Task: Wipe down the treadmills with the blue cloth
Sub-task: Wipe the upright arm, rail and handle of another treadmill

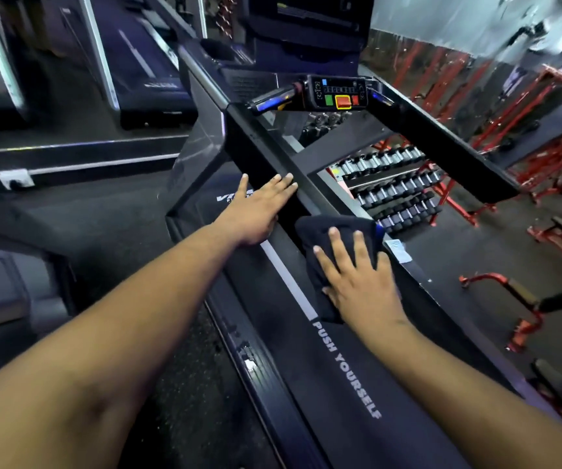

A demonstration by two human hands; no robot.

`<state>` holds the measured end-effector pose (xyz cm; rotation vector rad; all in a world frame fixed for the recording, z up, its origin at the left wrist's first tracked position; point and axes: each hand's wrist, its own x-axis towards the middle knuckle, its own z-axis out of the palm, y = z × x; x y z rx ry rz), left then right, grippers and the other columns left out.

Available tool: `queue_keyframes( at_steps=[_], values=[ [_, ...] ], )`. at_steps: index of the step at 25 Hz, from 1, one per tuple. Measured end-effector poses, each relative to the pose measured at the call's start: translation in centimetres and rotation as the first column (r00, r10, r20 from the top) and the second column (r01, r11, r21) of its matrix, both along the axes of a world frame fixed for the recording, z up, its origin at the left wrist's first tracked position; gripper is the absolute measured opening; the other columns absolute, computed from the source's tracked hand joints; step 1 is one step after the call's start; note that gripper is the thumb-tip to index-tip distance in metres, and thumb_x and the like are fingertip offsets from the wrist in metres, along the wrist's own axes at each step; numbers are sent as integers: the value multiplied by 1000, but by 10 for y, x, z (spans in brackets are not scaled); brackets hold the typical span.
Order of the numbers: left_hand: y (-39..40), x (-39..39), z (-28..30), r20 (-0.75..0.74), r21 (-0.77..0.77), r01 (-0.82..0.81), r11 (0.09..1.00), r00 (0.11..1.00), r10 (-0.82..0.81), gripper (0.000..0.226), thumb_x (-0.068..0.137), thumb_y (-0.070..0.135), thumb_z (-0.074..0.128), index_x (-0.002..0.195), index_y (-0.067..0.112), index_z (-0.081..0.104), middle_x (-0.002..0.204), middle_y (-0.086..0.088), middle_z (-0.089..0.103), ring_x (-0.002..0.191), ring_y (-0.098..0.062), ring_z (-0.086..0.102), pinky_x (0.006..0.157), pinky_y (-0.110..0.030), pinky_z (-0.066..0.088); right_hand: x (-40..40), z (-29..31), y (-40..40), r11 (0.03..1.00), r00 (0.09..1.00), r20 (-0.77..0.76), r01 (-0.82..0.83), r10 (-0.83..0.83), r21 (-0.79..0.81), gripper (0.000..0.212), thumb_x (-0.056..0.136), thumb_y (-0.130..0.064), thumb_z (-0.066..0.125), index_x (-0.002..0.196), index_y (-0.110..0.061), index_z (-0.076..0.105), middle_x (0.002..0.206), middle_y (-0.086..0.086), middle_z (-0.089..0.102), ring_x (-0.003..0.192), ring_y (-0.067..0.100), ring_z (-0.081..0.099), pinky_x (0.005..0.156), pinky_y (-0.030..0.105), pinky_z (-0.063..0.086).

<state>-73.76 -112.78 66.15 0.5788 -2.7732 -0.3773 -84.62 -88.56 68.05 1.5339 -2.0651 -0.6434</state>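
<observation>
Right hand (357,279) lies flat with fingers spread, pressing the blue cloth (333,238) against the treadmill (357,384); the cloth looks almost black in this light, with a brighter blue edge at its far corner. Left hand (256,211) rests with straight fingers on the near handrail (266,157), just to the left of the cloth, holding nothing.

By the look of it, the wiping of this machine is under way, on the stretch beside and below the rail. The next move probably calls for sliding the cloth along that surface with steady downward pressure, while the left hand braces on the rail.

Ahead of both hands, well beyond the fingertips, sits the control panel (339,93) with a green button, a red button ringed in yellow and a smaller red one. Further treadmills (144,69) stand off to the left of the left hand, apparently not yet reached. Beyond the right hand, a rack of dumbbells (394,184) and red benches (543,299).

White lettering below the right wrist reads "PUSH YOURSELF" (347,370). A logo under the left hand begins "V" and is otherwise covered.
</observation>
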Motion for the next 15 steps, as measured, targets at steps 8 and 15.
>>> queue_keyframes(
  at_steps=[8, 15],
  values=[
    [-18, 7, -2, 13, 10, -120, 993, 993, 120, 79, 98, 18, 49, 158, 21, -2, 167, 6, -7, 153, -11, -2, 117, -63, -5, 16, -19, -94, 955, 969, -245, 109, -40, 276, 80, 98, -47, 45, 158, -26, -3, 160, 18, -30, 144, 53, -23, 102, 81, 12],
    [-21, 13, -1, 40, -48, -29, 998, 999, 31, 76, 100, 21, 44, 158, 21, -4, 166, 5, -10, 153, -12, -1, 118, -64, -2, 8, 9, -31, 983, 983, 124, 149, -136, -107, 77, 87, -54, 58, 154, -37, 25, 166, 11, 11, 148, 39, 22, 107, 70, 26]
  ],
)
